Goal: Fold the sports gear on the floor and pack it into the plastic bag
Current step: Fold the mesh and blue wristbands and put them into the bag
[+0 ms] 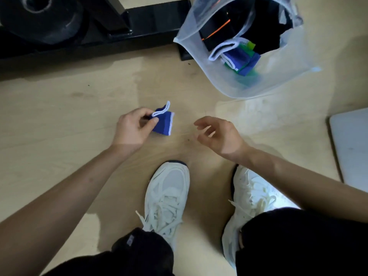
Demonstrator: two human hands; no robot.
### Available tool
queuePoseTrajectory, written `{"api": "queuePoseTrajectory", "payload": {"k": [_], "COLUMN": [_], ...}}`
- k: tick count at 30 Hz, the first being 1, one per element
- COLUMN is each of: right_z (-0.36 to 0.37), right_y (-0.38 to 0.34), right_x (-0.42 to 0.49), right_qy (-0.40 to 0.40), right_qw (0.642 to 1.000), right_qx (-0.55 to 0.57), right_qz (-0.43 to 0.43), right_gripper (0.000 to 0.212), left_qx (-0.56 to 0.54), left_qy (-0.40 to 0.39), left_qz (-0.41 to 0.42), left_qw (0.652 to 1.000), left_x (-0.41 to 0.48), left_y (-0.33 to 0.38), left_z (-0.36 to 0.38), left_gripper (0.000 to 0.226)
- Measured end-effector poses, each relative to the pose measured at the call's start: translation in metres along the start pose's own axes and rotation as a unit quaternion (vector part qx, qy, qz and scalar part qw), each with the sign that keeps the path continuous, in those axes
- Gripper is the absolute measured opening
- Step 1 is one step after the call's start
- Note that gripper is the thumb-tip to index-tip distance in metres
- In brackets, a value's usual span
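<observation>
Both forearms are bare, with no sleeve, watch or band in view on either wrist. The left hand (132, 129) and right hand (220, 136) wear no gloves or rings that can be made out. The legs are in black trousers (298, 244); a small grey tag sits on the left trouser leg just above the left sneaker (168, 198). That shoe is white mesh with white laces and a dark toe edge. Beside it, the right sneaker (252, 198) is white with pale cream laces.
</observation>
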State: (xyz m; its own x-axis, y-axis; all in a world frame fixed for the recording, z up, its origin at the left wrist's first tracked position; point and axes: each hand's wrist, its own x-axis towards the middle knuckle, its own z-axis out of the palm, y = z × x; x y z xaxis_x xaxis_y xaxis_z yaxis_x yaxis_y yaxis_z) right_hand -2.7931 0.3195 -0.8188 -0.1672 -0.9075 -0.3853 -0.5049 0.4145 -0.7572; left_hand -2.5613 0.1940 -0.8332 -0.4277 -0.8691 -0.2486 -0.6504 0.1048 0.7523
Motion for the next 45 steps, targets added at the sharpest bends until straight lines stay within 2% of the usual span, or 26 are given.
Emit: {"api": "queuePoseTrajectory", "payload": {"k": [2, 4, 5, 8, 11, 13, 15, 20, 24, 27, 30, 31, 33, 38, 43, 45], "right_z": [-0.003, -0.004, -0.005, -0.007, -0.015, -0.019, -0.023, -0.039, -0.054, -0.062, -0.065, -0.065, -0.065, -0.066, -0.088, -0.102], "right_y": [-0.001, -0.003, -0.002, 0.001, 0.008, 0.014, 0.02, 0.026, 0.029, 0.03, 0.03, 0.03, 0.03, 0.029, 0.011, 0.001], "right_x": [-0.003, -0.006, -0.008, -0.018, -0.034, -0.045, -0.052, -0.059, -0.061, -0.061, -0.063, -0.064, -0.067, -0.07, -0.068, -0.065], "right_qy": [0.009, -0.002, -0.01, -0.013, 0.005, 0.012, 0.027, 0.025, 0.003, -0.021, -0.037, -0.041, -0.037, 0.058, 0.125, 0.145], "right_qw": [0.997, 0.992, 0.99, 0.974, 0.952, 0.941, 0.931, 0.879, 0.826, 0.791, 0.771, 0.777, 0.817, 0.902, 0.936, 0.945], "right_qx": [0.076, 0.124, 0.141, 0.224, 0.301, 0.326, 0.347, 0.441, 0.524, 0.568, 0.584, 0.577, 0.535, 0.414, 0.329, 0.287], "right_qz": [0.02, 0.03, 0.029, 0.023, 0.059, 0.086, 0.112, 0.18, 0.208, 0.226, 0.253, 0.249, 0.211, 0.109, -0.002, -0.059], "right_gripper": [0.048, 0.053, 0.047, 0.018, 0.011, 0.013, 0.012, 0.01, 0.017, 0.028, 0.032, 0.035, 0.036, 0.025, 0.038, 0.043], "left_qx": [-0.085, -0.162, -0.201, -0.318, -0.374, -0.358, -0.333, -0.201, -0.087, -0.079, -0.081, -0.075, -0.069, -0.143, -0.165, -0.14], "left_qy": [-0.043, -0.073, -0.083, -0.094, -0.078, -0.07, -0.084, -0.143, -0.185, -0.238, -0.244, -0.238, -0.227, -0.195, -0.064, -0.007], "left_qz": [-0.01, -0.011, -0.016, -0.075, -0.134, -0.139, -0.101, 0.08, 0.209, 0.189, 0.149, 0.147, 0.149, 0.099, 0.054, 0.063], "left_qw": [0.995, 0.984, 0.976, 0.94, 0.914, 0.921, 0.934, 0.966, 0.956, 0.949, 0.955, 0.957, 0.96, 0.965, 0.983, 0.988], "left_x": [-0.006, -0.012, -0.014, -0.022, -0.025, -0.025, -0.022, -0.022, -0.023, -0.025, -0.028, -0.028, -0.028, -0.028, -0.02, -0.018], "left_y": [0.025, 0.044, 0.054, 0.074, 0.088, 0.092, 0.096, 0.104, 0.105, 0.107, 0.11, 0.111, 0.111, 0.119, 0.124, 0.125], "left_z": [0.01, 0.02, 0.025, 0.033, 0.04, 0.045, 0.05, 0.06, 0.069, 0.075, 0.077, 0.078, 0.081, 0.082, 0.073, 0.067], "left_gripper": [0.002, 0.013, 0.019, 0.019, 0.021, 0.019, 0.019, 0.015, 0.021, 0.031, 0.037, 0.036, 0.035, 0.017, 0.01, 0.017]}}
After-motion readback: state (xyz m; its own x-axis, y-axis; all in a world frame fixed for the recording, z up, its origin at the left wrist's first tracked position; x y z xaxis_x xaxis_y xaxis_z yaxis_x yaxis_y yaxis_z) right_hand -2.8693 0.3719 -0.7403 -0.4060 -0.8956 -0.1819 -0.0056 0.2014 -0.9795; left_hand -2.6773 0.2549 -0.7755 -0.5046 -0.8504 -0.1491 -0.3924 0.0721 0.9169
